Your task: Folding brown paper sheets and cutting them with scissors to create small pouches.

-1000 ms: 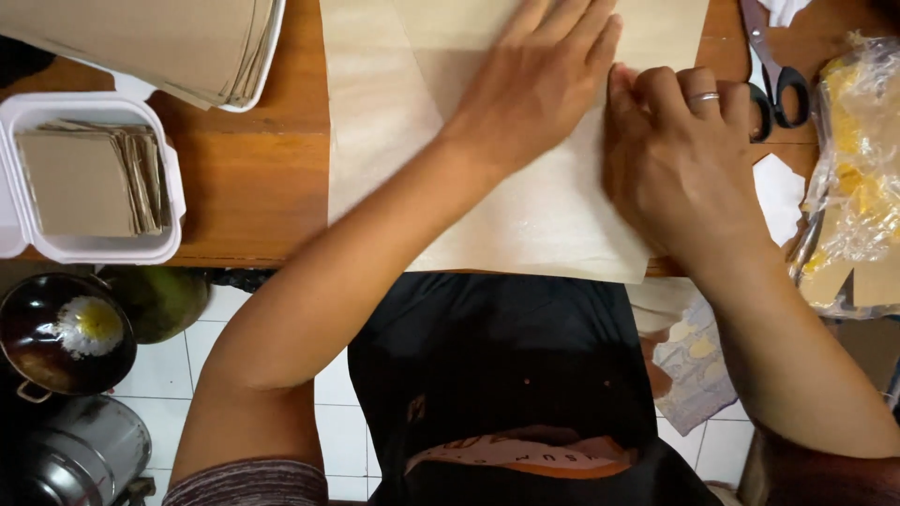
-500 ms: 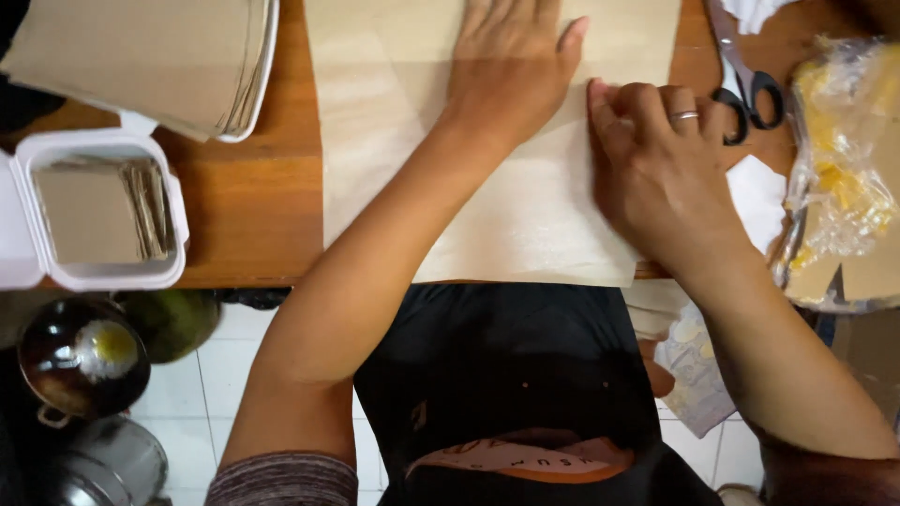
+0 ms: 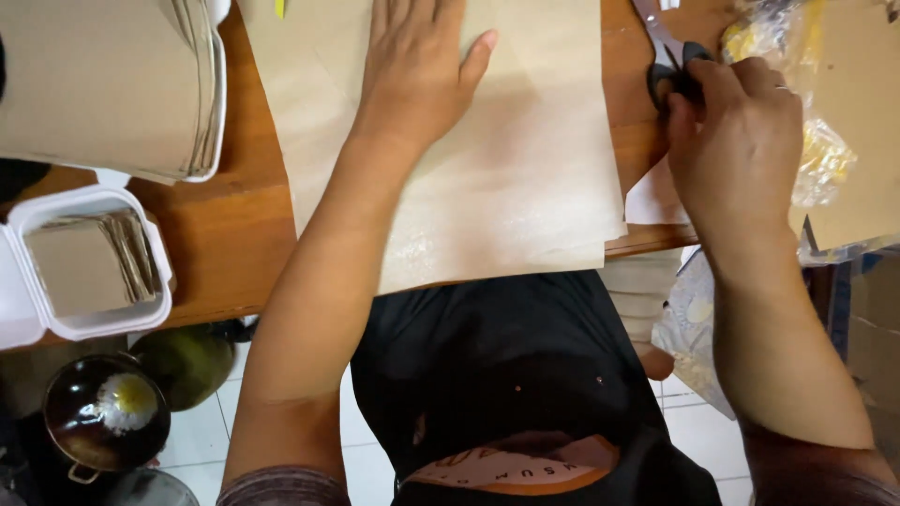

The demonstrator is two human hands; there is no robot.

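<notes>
Paper, brown, large folded sheet, centre of frame on the wooden table, near edge overhanging toward me. My left hand lies open and flat on its upper part, pinning it. My right hand, upper right, has its fingers curled around the black handles of the scissors; the blades point up and out of frame, and I cannot tell whether they are parted. Risks, as I judge them: with only one palm on it, the sheet may slide or swing, and any fold in it could drift off line; blades swung in toward centre frame could nick the thumb spread beside the paper; my right elbow sits close to the plastic bag at right and could drag it off the edge. White tray of small brown squares, left, and stack of sheets, upper left, lie well apart from both hands.
</notes>
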